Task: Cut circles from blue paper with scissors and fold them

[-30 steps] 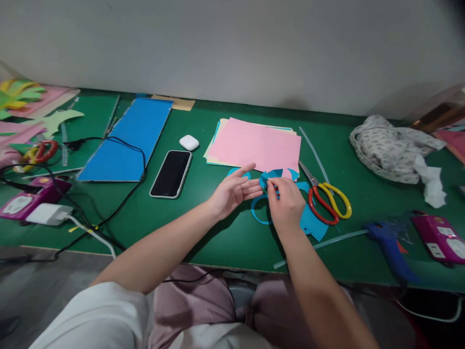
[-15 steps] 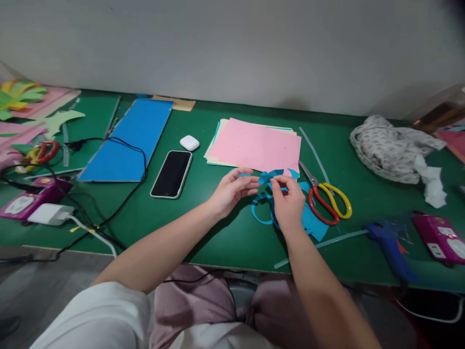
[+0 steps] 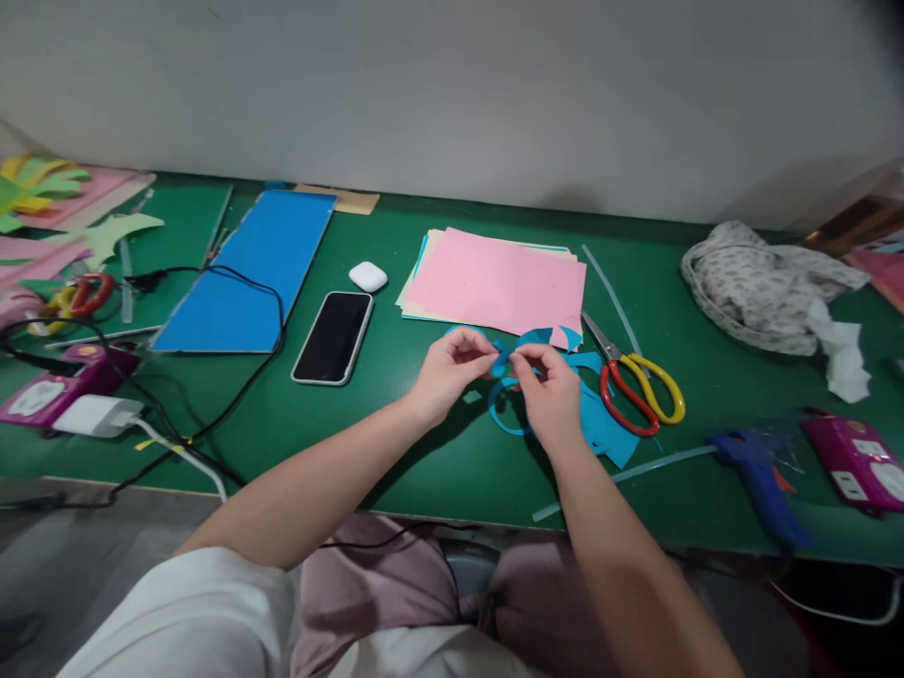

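The left hand (image 3: pixel 452 372) and right hand (image 3: pixel 553 391) each pinch, thumb against fingers, a small bright blue paper piece (image 3: pixel 501 359) between them, on the near side of a pink-topped stack of coloured paper sheets (image 3: pixel 498 280). Right of the right hand lie a cut blue paper sheet (image 3: pixel 614 431) and metal scissors with red and yellow handles (image 3: pixel 613 354). Left of the left hand rests a black-screened phone in a pale case (image 3: pixel 333 337); farther right lies a blue glue gun (image 3: pixel 757 478).
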Available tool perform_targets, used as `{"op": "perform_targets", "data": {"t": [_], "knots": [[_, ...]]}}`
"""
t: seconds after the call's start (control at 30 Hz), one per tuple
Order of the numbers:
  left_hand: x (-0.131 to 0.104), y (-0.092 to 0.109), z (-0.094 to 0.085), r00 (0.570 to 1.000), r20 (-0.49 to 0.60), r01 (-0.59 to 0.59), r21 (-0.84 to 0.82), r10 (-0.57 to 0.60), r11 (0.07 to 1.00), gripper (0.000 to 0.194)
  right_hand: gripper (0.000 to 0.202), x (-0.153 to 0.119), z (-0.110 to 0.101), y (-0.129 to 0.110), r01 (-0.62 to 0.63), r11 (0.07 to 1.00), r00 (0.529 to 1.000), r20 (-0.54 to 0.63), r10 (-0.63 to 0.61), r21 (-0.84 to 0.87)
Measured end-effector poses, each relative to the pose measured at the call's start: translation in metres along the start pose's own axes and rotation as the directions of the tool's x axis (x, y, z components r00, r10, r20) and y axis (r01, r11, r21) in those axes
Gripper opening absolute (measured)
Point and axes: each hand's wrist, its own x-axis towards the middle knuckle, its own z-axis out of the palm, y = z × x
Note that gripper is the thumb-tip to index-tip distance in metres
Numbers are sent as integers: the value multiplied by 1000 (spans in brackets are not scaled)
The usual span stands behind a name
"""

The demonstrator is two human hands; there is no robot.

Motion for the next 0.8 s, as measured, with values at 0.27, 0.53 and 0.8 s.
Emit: {"op": "perform_targets", "data": {"t": [0.27, 0.53, 0.8], "knots": [[-3, 1, 3, 999, 34, -43, 83, 40, 996, 22, 11, -1, -1, 0, 21, 999, 1000, 17, -20, -41], [-1, -3, 0, 993, 25, -120, 149, 118, 981, 24, 11, -1, -1, 0, 22, 1000, 999, 26, -22, -22], [-2, -3, -1, 989, 62, -144, 215, 134, 966, 27, 13, -1, 0, 0, -3, 1000, 1000, 26, 4, -12]]}}
